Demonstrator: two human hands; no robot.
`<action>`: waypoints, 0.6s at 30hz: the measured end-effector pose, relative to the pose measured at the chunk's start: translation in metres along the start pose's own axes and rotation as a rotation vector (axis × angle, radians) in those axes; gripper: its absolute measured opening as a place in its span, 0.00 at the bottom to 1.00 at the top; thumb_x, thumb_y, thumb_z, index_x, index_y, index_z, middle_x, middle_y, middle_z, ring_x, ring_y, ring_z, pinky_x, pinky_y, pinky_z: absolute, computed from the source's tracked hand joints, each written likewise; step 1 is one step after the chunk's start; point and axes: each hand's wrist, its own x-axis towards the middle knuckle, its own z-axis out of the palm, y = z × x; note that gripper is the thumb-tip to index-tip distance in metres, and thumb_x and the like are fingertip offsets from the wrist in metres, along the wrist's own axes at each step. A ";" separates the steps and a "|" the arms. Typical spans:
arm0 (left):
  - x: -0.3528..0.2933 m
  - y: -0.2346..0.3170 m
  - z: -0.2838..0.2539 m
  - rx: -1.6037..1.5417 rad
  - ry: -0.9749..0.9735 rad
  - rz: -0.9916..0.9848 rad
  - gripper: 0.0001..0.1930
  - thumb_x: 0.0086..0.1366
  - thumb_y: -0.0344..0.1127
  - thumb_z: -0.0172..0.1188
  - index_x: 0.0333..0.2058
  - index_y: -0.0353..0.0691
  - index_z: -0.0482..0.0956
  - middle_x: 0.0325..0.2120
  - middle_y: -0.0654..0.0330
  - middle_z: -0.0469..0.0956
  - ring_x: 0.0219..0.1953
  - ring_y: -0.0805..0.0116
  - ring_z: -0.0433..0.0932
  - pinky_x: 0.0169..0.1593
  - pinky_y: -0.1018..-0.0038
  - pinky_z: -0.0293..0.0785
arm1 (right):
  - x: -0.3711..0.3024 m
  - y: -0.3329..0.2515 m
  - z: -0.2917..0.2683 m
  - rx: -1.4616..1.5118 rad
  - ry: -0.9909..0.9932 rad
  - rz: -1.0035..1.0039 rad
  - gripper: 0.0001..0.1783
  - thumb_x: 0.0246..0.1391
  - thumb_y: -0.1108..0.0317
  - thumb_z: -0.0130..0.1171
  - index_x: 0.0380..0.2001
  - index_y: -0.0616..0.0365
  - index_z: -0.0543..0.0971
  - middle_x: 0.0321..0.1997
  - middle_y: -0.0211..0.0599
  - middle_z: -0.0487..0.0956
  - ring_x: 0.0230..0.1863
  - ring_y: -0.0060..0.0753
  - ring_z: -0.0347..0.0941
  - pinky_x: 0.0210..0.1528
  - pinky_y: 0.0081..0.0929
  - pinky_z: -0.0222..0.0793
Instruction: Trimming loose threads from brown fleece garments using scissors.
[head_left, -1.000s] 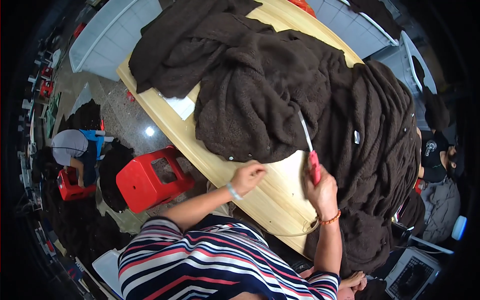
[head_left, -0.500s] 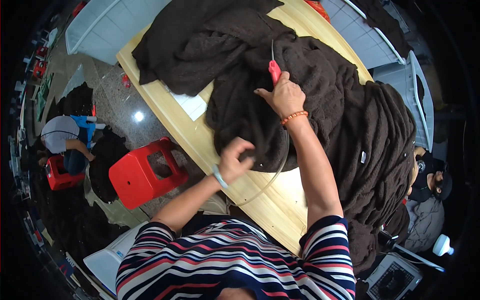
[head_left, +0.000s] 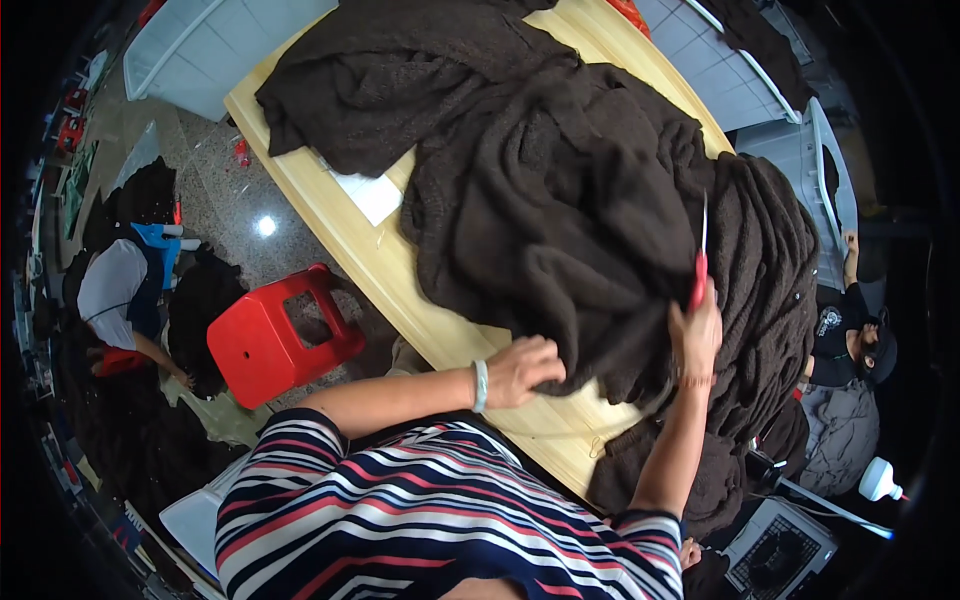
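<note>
**Dark knitwear held at the worktop edge, scissors raised**

A heap of dark brown knitted fabric [head_left: 560, 210] is spread over a long pale wooden worktop [head_left: 330, 225]. The near edge of the heap is gripped by the left hand [head_left: 525, 368]; its fingers [head_left: 548, 372] are curled together and clamped on a fold of the fabric, just above the bare wood at the worktop's near edge. A pale band is worn on the left wrist.

A pair of red-handled scissors [head_left: 699, 262] is held upright in the right hand [head_left: 696, 338], the fingers closed around the red handle and the thin blades pointed up and away from them. The blades are seen against the fabric, which lies directly behind and to both sides of these fingers. Whether the blades are touching the fabric cannot be told. A thin bracelet is worn on the right wrist.

More fabric hangs over the worktop edge below the right fingers. A white sheet of paper [head_left: 368, 192] lies on the worktop, well to the left of the left fingers and partly tucked under the fabric. A red plastic stool [head_left: 275, 340] stands on the floor left of the left forearm. Another person [head_left: 120, 300] is crouched on the floor farther left, and another is seated at the far right.
</note>
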 end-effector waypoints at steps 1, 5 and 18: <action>-0.007 0.004 0.016 -0.001 -0.083 0.006 0.17 0.45 0.24 0.63 0.36 0.43 0.73 0.34 0.56 0.68 0.39 0.53 0.70 0.44 0.62 0.69 | -0.030 0.034 0.008 0.001 -0.007 0.019 0.32 0.45 0.66 0.64 0.56 0.56 0.66 0.33 0.57 0.78 0.36 0.62 0.75 0.38 0.50 0.70; -0.052 -0.013 0.078 -0.220 -0.337 -0.258 0.21 0.52 0.34 0.69 0.44 0.41 0.74 0.37 0.55 0.69 0.42 0.54 0.72 0.49 0.65 0.70 | -0.159 0.104 0.035 -0.071 -0.227 0.307 0.33 0.43 0.57 0.68 0.51 0.54 0.67 0.29 0.54 0.77 0.33 0.61 0.75 0.37 0.53 0.69; 0.022 -0.125 0.024 -0.422 0.574 -0.821 0.30 0.58 0.29 0.68 0.56 0.28 0.64 0.42 0.50 0.80 0.43 0.67 0.79 0.47 0.72 0.77 | -0.117 -0.006 -0.012 0.324 -0.105 -0.006 0.31 0.48 0.61 0.68 0.55 0.53 0.70 0.36 0.49 0.78 0.39 0.54 0.76 0.41 0.42 0.73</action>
